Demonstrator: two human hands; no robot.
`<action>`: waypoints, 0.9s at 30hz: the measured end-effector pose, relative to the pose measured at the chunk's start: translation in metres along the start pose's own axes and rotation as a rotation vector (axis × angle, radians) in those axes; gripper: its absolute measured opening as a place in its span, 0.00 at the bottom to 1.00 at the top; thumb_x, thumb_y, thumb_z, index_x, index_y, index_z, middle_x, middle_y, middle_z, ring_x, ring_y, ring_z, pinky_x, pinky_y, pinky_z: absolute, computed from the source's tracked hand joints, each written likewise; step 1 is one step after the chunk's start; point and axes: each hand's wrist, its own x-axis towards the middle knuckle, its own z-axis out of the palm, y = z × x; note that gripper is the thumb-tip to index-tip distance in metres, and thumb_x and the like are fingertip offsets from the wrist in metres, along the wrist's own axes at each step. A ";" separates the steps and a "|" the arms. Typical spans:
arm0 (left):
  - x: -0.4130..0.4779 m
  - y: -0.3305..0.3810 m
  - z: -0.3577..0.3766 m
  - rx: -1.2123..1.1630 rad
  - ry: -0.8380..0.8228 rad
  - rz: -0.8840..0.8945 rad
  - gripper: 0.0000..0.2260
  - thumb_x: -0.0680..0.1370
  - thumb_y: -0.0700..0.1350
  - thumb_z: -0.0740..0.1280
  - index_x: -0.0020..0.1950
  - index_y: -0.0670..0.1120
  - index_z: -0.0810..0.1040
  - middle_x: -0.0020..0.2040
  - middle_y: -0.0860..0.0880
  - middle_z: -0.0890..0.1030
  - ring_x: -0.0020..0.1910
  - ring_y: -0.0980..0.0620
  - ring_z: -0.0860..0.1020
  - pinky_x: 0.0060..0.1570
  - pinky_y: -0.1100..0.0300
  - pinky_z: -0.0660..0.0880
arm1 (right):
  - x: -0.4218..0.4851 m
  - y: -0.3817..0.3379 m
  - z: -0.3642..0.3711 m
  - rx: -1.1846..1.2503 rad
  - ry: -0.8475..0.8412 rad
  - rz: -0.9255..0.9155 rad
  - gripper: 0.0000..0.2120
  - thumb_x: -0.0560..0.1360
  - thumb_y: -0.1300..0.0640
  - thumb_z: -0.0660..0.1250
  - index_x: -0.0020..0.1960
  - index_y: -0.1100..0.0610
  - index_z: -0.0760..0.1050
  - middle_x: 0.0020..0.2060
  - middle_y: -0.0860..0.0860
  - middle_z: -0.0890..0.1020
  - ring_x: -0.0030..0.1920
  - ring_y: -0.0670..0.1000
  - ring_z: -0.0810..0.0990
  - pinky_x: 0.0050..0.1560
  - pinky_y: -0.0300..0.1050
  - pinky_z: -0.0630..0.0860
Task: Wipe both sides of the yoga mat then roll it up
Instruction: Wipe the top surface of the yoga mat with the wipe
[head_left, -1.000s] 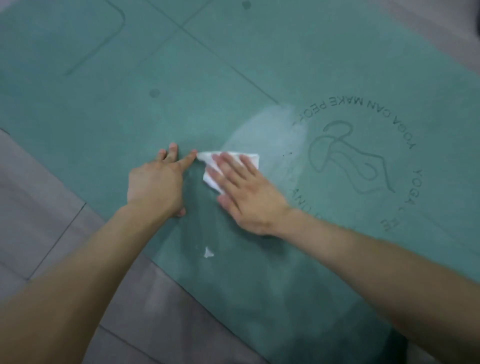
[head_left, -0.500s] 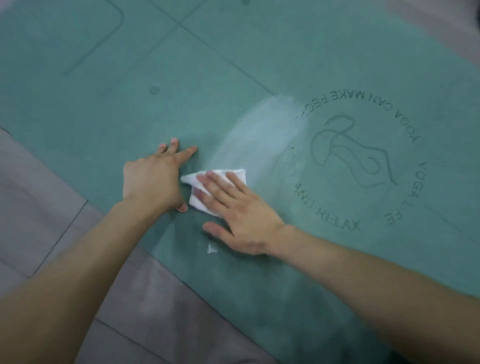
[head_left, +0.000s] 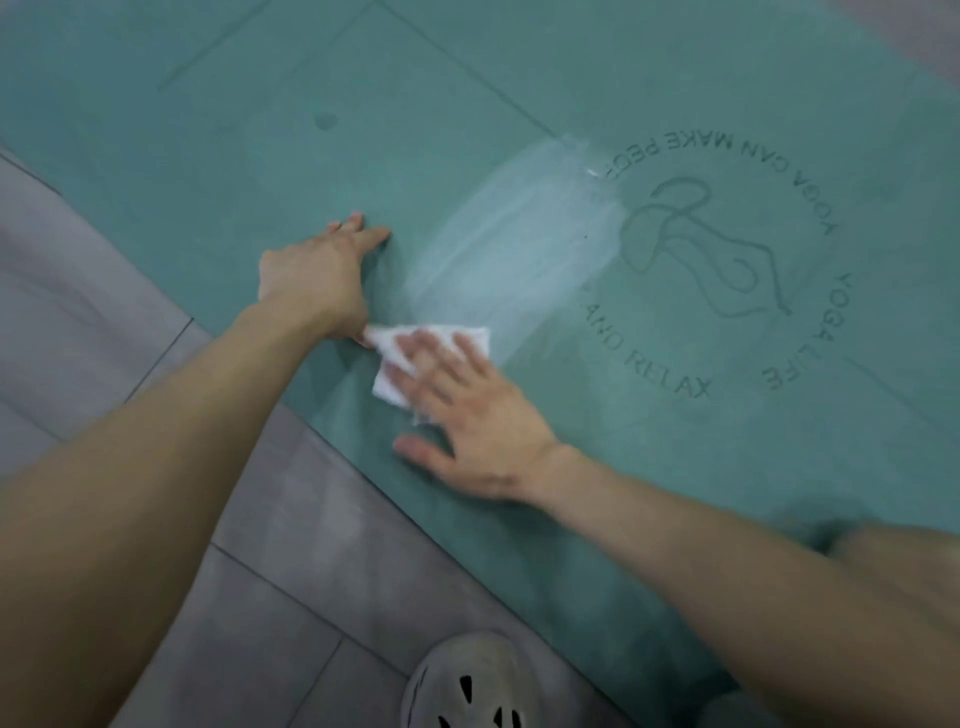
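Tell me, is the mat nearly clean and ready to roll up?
Not yet. A pale streak shows one patch wiped. The right hand presses the white tissue on the flat mat; the left hand rests on it. Rolling, and probably the other side, remain.

Part of white cloth (head_left: 441, 333) hidden under the motion-blurred right hand (head_left: 467, 421); yoga mat (head_left: 208, 130) cut off at top and right; ring lettering (head_left: 691, 148) unreadable where pale streak (head_left: 519, 244) crosses it; shoe (head_left: 467, 686) cut off at bottom.
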 end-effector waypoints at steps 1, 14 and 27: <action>0.000 -0.002 0.002 0.005 -0.011 0.002 0.57 0.64 0.56 0.86 0.83 0.64 0.54 0.86 0.60 0.52 0.82 0.50 0.62 0.69 0.40 0.71 | -0.007 -0.010 0.004 -0.004 -0.018 -0.066 0.37 0.85 0.32 0.48 0.86 0.52 0.49 0.86 0.52 0.48 0.85 0.53 0.41 0.84 0.58 0.44; -0.018 0.055 0.043 -0.168 0.191 0.144 0.28 0.75 0.36 0.63 0.75 0.51 0.72 0.73 0.46 0.72 0.71 0.39 0.71 0.63 0.41 0.77 | -0.045 0.066 -0.007 0.018 0.100 0.218 0.39 0.83 0.30 0.50 0.86 0.50 0.51 0.86 0.55 0.48 0.85 0.56 0.42 0.84 0.61 0.44; -0.002 0.057 0.046 -0.105 0.212 0.073 0.26 0.77 0.38 0.62 0.73 0.56 0.75 0.68 0.50 0.74 0.67 0.43 0.72 0.56 0.43 0.77 | 0.022 0.184 -0.052 0.028 0.131 0.641 0.43 0.81 0.28 0.39 0.86 0.54 0.43 0.85 0.56 0.43 0.85 0.53 0.38 0.84 0.57 0.38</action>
